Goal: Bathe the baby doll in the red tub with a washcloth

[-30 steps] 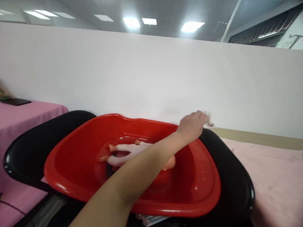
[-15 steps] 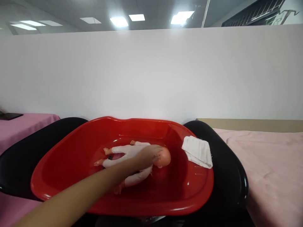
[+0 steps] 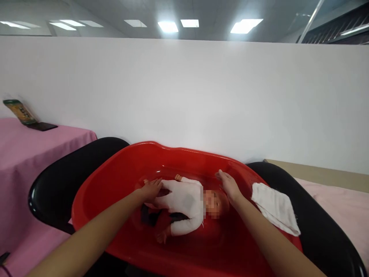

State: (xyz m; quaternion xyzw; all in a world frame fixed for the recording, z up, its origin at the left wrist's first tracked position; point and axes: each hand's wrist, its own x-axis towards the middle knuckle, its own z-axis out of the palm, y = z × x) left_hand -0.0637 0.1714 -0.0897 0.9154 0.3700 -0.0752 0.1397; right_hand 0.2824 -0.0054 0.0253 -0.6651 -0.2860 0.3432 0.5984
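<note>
A baby doll [image 3: 181,204] in a white suit lies on its back inside a red plastic tub [image 3: 115,173]. My left hand [image 3: 151,189] rests on the doll's legs with its fingers curled over them. My right hand [image 3: 227,184] lies flat along the doll's head, fingers stretched out toward the tub's far wall. A folded white cloth [image 3: 275,207] sits on the tub's right rim, just right of my right forearm.
The tub rests on a black glossy basin [image 3: 57,184]. Pink-covered tables stand at the left [image 3: 34,150] and right [image 3: 343,207]. A white partition wall [image 3: 184,96] runs close behind. A dark device and a printed packet [image 3: 21,111] lie at the far left.
One second ago a hand was up at the tub's right rim; the white cloth now lies there. That hand then went to the doll. Now both hands are on the doll.
</note>
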